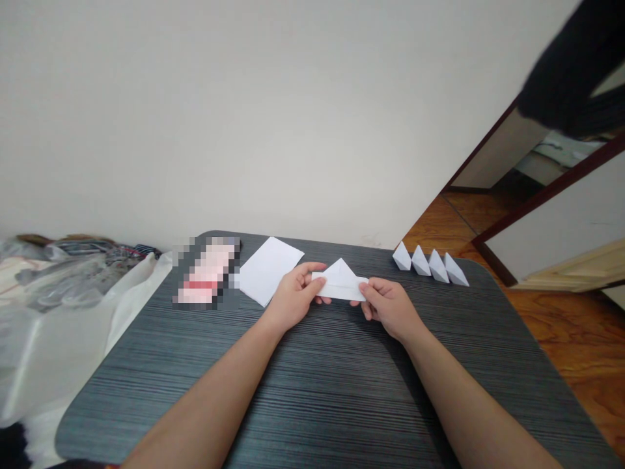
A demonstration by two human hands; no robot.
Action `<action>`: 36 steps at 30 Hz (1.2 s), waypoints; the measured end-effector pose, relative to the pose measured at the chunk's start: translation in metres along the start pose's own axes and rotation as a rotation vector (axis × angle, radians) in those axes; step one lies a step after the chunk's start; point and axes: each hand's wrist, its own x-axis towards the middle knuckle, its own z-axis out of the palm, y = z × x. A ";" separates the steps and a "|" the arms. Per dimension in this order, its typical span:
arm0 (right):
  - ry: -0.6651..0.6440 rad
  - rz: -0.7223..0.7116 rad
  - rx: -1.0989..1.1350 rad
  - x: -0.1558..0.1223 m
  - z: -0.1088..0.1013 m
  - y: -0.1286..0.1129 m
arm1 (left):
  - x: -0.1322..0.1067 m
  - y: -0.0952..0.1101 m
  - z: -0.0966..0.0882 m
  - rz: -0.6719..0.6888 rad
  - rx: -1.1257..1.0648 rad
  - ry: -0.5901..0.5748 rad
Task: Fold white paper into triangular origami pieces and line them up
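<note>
Folded paper [339, 287] pinched at both ends

The left hand [290, 296] pinched the left end of the folded paper, thumb on top and fingers behind and below. The right hand [390, 303] pinched the right end, its thumb pressed on the strip and its other fingers curled beneath. The paper was white: a long band with a triangular peak at its middle, pointing toward the far edge of the tabletop [303, 397]. It was held over the tabletop, close to that far edge and roughly midway between the far corners.

Near the far right corner, four folded shapes [420, 262] sat in a slanting row. Just beside the left hand, toward the far left corner, a plain white sheet [266, 270] lay flat, askew to the edges. Nearer that corner lay a pink-and-white item [208, 270], too blurred into blocks to say what it was.

A pale wall [273, 117] rose beyond the far edge; wooden floor [576, 326] showed past the right edge.
</note>
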 end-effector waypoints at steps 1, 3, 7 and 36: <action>-0.015 0.009 0.052 0.000 0.000 0.001 | 0.000 0.000 0.000 0.000 -0.007 -0.004; -0.006 0.000 0.153 0.001 0.000 0.003 | 0.000 -0.001 -0.001 0.000 -0.020 -0.023; 0.094 -0.129 0.138 0.002 -0.001 0.002 | -0.001 -0.001 -0.001 -0.023 -0.048 -0.131; 0.024 -0.278 -0.210 0.000 0.002 0.002 | -0.005 0.009 -0.003 0.002 0.122 -0.223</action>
